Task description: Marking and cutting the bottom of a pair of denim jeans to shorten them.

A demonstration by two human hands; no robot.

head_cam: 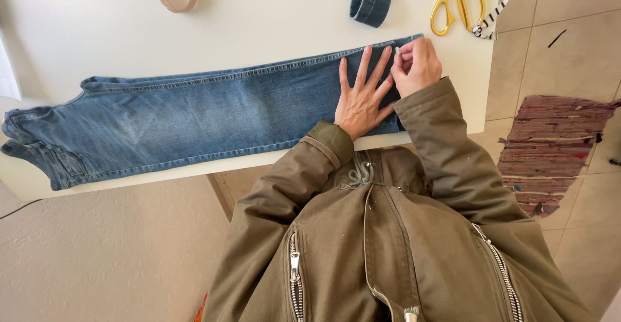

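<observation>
The jeans [194, 118] are faded blue denim, folded leg on leg and lying flat along the white table's near edge, waist at the left end, hem at the right. A small pale piece of chalk [398, 51], only its tip showing, touches the denim just beside the hem, close to the upper seam.

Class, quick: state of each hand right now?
Left hand: open, flat on the jeans.
Right hand: closed, pinching a small pale object at the jeans' hem.
</observation>
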